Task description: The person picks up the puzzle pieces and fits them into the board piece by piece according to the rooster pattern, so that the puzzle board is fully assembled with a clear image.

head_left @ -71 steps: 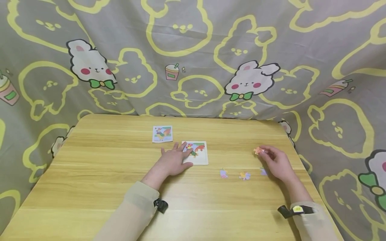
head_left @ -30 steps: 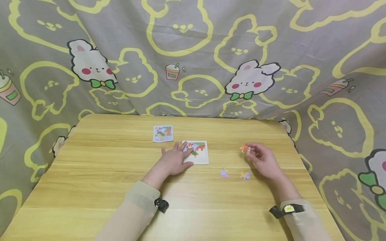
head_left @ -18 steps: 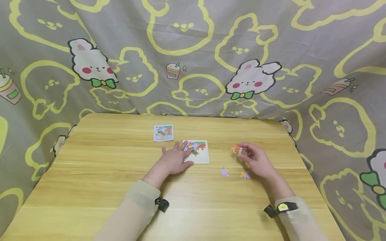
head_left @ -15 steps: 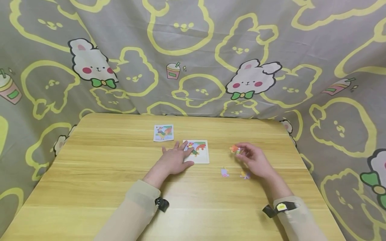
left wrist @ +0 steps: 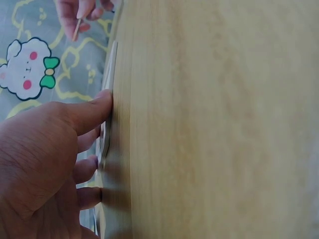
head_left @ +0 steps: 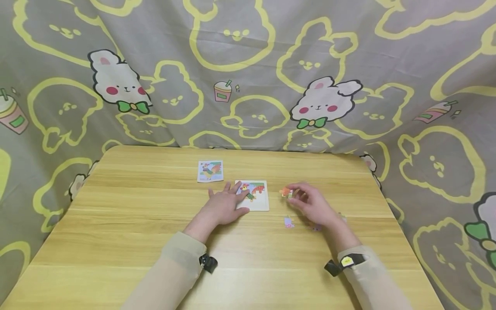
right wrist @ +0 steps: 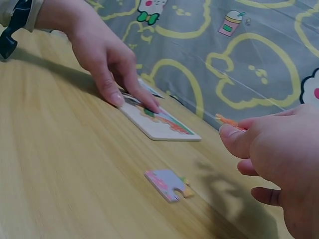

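Observation:
My left hand point(head_left: 222, 207) lies with fingers spread over the left side of a white puzzle board point(head_left: 260, 205), where part of a rooster picture is laid along the top. In the left wrist view, its thumb point(left wrist: 97, 110) touches the board's edge. Just right of the board, my right hand point(head_left: 313, 206) pinches an orange puzzle piece point(head_left: 285, 192) between thumb and index finger. The right wrist view shows this piece point(right wrist: 230, 122) held above the table. A lilac piece point(head_left: 288, 222) lies below it on the wood.
Behind the left hand lies a square card point(head_left: 210, 171) with a rooster picture. Another lilac piece point(head_left: 317, 228) and a pale piece point(head_left: 342, 217) are partly hidden by the right wrist. A patterned curtain point(head_left: 255, 77) borders the wooden table point(head_left: 248, 267).
My right hand has carried the orange piece leftward from the right side of the table to near the board. The left hand has stayed in place on the board.

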`<state>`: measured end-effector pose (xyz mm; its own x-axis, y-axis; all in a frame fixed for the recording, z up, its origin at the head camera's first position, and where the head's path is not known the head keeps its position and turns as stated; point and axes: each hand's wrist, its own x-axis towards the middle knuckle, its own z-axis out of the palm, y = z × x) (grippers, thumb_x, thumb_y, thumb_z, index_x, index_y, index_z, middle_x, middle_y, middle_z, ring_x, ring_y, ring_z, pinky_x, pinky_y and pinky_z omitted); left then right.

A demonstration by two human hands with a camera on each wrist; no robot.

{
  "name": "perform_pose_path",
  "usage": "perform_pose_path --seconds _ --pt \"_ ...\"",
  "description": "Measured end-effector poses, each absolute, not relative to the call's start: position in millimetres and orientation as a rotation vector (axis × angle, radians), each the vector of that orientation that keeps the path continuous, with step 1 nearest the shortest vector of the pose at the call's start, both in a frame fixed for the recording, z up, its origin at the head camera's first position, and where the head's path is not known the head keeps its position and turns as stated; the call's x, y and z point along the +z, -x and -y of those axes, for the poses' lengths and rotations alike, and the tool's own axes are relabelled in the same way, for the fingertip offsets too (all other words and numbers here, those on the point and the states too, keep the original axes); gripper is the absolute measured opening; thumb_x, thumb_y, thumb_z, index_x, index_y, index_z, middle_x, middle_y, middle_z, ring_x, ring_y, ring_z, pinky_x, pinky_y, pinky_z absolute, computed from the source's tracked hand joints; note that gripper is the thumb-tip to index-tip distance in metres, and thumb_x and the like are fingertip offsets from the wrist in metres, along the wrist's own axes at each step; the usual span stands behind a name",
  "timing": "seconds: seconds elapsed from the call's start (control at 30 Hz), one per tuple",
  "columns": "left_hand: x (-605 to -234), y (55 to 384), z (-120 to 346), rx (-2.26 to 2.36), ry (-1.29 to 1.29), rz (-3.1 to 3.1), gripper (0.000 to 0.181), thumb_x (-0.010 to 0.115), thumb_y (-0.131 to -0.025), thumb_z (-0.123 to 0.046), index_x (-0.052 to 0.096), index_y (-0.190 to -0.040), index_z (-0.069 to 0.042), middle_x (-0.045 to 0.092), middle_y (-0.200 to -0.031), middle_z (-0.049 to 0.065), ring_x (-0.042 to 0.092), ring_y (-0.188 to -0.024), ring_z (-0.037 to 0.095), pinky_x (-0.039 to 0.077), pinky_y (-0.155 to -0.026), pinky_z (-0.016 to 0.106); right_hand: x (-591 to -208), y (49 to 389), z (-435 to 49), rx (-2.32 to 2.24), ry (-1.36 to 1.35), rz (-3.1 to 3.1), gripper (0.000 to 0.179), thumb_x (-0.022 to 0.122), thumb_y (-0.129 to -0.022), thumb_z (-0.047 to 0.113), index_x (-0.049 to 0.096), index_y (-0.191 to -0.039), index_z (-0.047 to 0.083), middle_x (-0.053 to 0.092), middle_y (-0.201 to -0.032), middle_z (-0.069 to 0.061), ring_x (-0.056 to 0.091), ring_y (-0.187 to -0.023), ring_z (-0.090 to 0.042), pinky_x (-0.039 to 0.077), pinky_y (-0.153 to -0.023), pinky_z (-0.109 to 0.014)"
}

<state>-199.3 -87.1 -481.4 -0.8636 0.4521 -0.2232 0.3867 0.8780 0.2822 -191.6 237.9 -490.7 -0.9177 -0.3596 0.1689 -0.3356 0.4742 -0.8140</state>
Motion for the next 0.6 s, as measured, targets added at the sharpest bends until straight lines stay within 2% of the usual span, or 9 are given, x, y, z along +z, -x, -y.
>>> perform_pose_path --seconds 0.1,0.33,0.5,0.6 --pt "-482 199 87 0.329 -0.629 -2.765 0.069 0.057 -0.105 -0.059 0.039 -0.166 -0.032 0.020 -0.175 0.004 0.018 -0.158 0.044 0.016 -0.107 0.088 -493 196 -229 -1.429 0.638 -2.680 0.040 0.077 -0.097 0.006 0.068 -0.136 0.009 0.064 -0.105 -0.003 0.063 -0.095 -0.023 0.055 -0.084 -0.037" --pt "-483 199 88 0.324 -0.632 -2.768 0.070 0.056 -0.105 -0.060 0.038 -0.166 -0.033 0.019 -0.175 0.004 0.017 -0.158 0.043 0.016 -0.107 0.088 -504 204 -209 -1.323 0.752 -2.775 0.039 0.079 -0.095 0.006 0.070 -0.133 0.003 0.063 -0.115 -0.005 0.058 -0.098 -0.023 0.051 -0.086 -0.041" --pt "-483 199 88 0.326 -0.631 -2.770 0.070 0.056 -0.104 -0.061 0.037 -0.166 -0.034 0.019 -0.175 0.004 0.017 -0.158 0.042 0.016 -0.107 0.087 -508 206 -197 -1.247 0.787 -2.832 0.039 0.080 -0.095 0.011 0.071 -0.133 0.005 0.062 -0.114 -0.003 0.056 -0.097 -0.023 0.037 -0.093 -0.045" --pt "-484 200 88 0.331 -0.629 -2.771 0.070 0.056 -0.104 -0.061 0.038 -0.166 -0.033 0.020 -0.175 0.004 0.018 -0.158 0.043 0.016 -0.107 0.087 -509 207 -190 -1.209 0.813 -2.839 0.038 0.079 -0.096 0.012 0.072 -0.133 0.006 0.062 -0.113 -0.002 0.054 -0.095 -0.022 0.028 -0.093 -0.045"
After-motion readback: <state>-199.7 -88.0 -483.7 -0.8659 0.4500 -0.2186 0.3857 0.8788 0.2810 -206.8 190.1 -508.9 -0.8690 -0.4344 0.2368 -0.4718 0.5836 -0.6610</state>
